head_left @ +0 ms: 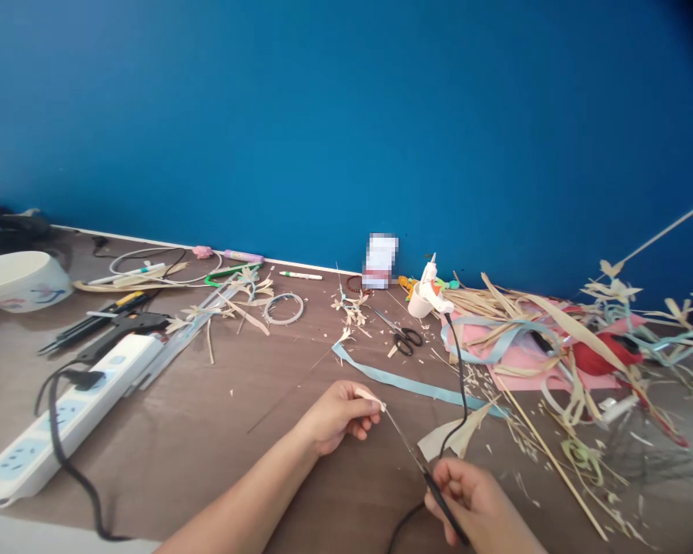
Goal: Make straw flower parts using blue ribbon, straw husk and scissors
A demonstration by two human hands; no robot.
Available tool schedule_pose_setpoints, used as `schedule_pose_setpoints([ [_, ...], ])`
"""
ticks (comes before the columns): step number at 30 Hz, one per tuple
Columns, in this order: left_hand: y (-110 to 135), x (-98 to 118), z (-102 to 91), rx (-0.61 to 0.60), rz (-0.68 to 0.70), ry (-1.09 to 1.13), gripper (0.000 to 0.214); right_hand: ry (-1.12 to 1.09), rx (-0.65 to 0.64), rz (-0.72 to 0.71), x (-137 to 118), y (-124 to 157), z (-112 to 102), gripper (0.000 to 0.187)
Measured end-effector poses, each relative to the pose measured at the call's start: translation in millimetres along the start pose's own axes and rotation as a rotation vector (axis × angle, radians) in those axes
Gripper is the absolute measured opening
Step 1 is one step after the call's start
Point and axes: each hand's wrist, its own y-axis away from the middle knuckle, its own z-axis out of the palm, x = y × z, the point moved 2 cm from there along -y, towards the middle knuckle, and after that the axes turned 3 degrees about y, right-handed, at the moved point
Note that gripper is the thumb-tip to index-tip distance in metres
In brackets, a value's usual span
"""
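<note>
My left hand point(345, 419) pinches a small pale strip of dried husk point(370, 398) between thumb and fingers, above the table. With my right hand point(467, 500) I grip black-handled scissors point(407, 444), seen nearly edge-on, their tips at the strip's right end. Whether the blades are parted I cannot tell. Just beyond my right hand lies a wider piece of husk point(453, 437), crossed by a black cord point(462, 377). A light blue ribbon point(404, 378) stretches across the table past my left hand. A second pair of scissors point(403, 338) rests farther back.
A white glue gun point(430, 288) stands in a small cup point(420, 302). Husks and a pink sheet point(513, 362) crowd the right side, with scraps around. At left are a power strip point(75, 415), a black glue gun point(121, 332) and a white bowl point(23, 281). A blue wall point(300, 131) closes the back.
</note>
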Motion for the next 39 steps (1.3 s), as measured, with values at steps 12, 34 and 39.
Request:
schedule_pose_setpoints([
  [12, -1, 1, -1.1, 0.042, 0.011, -0.013, 0.024, 0.03, -0.006, 0.002, 0, 0, -1, 0.035],
  [34, 2, 6, -2.8, -0.086, -0.057, -0.076, 0.012, 0.005, -0.2, 0.086, -9, 14, -25, 0.026],
  [39, 3, 6, -1.8, -0.083, -0.067, -0.089, 0.01, 0.102, -0.222, 0.083, -17, 15, -30, 0.024],
])
